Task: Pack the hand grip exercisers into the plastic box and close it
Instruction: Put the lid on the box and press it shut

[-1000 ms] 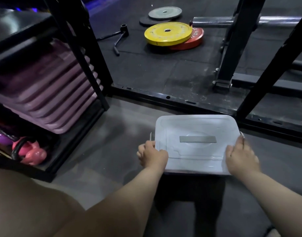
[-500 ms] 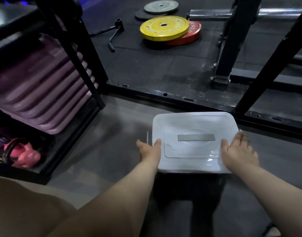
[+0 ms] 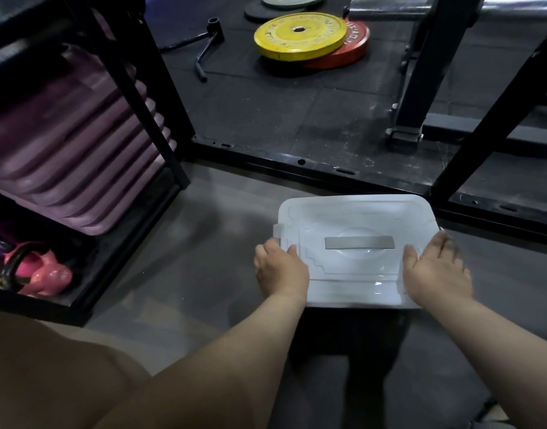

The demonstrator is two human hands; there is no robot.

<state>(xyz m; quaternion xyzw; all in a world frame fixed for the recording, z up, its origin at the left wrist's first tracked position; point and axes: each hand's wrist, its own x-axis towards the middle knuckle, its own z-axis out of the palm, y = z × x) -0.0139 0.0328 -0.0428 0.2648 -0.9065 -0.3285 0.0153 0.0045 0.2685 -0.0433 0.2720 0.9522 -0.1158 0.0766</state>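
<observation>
A white plastic box [image 3: 355, 218] sits on the grey floor in front of me with its lid on; a grey handle strip [image 3: 359, 242] lies across the lid's middle. My left hand [image 3: 281, 269] rests at the box's left edge, thumb on the lid, just below a small white side latch [image 3: 277, 232]. My right hand [image 3: 437, 269] lies flat with fingers apart on the lid's right edge. No hand grip exercisers are visible; the box's inside is hidden by the lid.
A black rack [image 3: 135, 88] at left holds purple stacked steps [image 3: 70, 144] and pink kettlebells [image 3: 46, 274]. A black frame rail [image 3: 328, 168] runs behind the box. Yellow [image 3: 300, 35] and red [image 3: 355, 48] weight plates lie on the dark mat beyond.
My left hand went from curled over the lid's left corner to lying beside the edge with the thumb on top. My right hand flattened and slid down the right edge.
</observation>
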